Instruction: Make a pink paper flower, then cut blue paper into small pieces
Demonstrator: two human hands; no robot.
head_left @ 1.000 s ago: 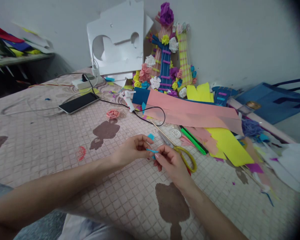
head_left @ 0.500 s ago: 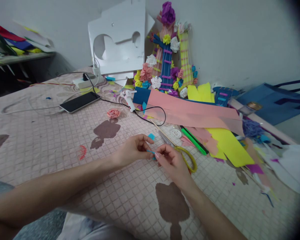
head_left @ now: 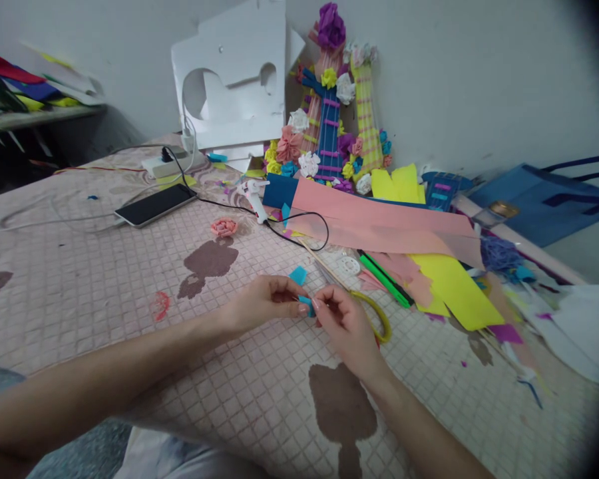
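My left hand (head_left: 264,303) and my right hand (head_left: 342,319) meet over the patterned cloth, fingertips pinched together on a small blue paper strip (head_left: 307,303). A loose blue paper scrap (head_left: 297,275) lies on the cloth just beyond my left fingers. Yellow-handled scissors (head_left: 367,306) rest on the cloth right behind my right hand, partly hidden by it.
Pink (head_left: 379,223) and yellow (head_left: 454,289) paper sheets, a green marker (head_left: 384,279) and a glue gun (head_left: 253,196) with its black cable lie beyond. A phone (head_left: 154,205), a small pink paper flower (head_left: 224,227) and decorated paper guitars (head_left: 337,113) stand farther back.
My fingertips have drawn closer together, so less of the blue strip shows between them. The view shifted slightly.
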